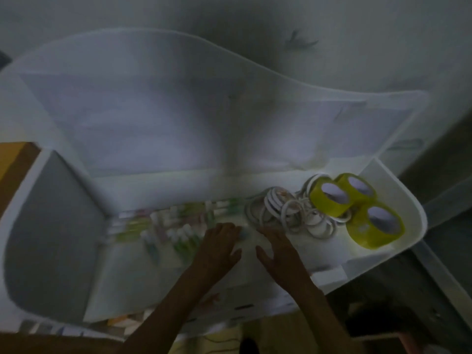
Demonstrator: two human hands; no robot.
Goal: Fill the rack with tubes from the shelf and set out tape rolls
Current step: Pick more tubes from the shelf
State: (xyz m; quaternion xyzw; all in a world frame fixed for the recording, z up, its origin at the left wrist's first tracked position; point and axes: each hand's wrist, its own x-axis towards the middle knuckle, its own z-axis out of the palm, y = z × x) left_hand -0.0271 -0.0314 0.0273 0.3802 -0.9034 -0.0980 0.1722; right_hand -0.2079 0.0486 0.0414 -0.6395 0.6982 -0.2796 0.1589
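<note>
Dim, motion-blurred view down into a white plastic shelf compartment [398, 190] with a tall translucent back wall and a grey side panel on the left. Scattered on the shelf floor at left-centre: a loose pile of small capped plastic tubes [176, 226], white caps, pale green and pink bodies, mostly lying on their sides; labels too blurred to read. Right of them, a tangle of thin white tape rolls and rings [286, 210], some stacked on edge. Far right corner: three yellow-green tape rolls [329, 198], two at the back touching each other, the third [378, 226] in front, nearer the shelf lip; no brand or print legible on any. Left hand [219, 246] is palm-down on the shelf floor just right of the tube pile, fingertips at a small pale object; cannot tell whether it is gripped. Right hand [278, 246] is beside it, fingers extended and relaxed, grasping nothing, fingertips just short of the white ring tangle. Both forearms enter from the bottom edge. Rack is not identifiable in this view.
</note>
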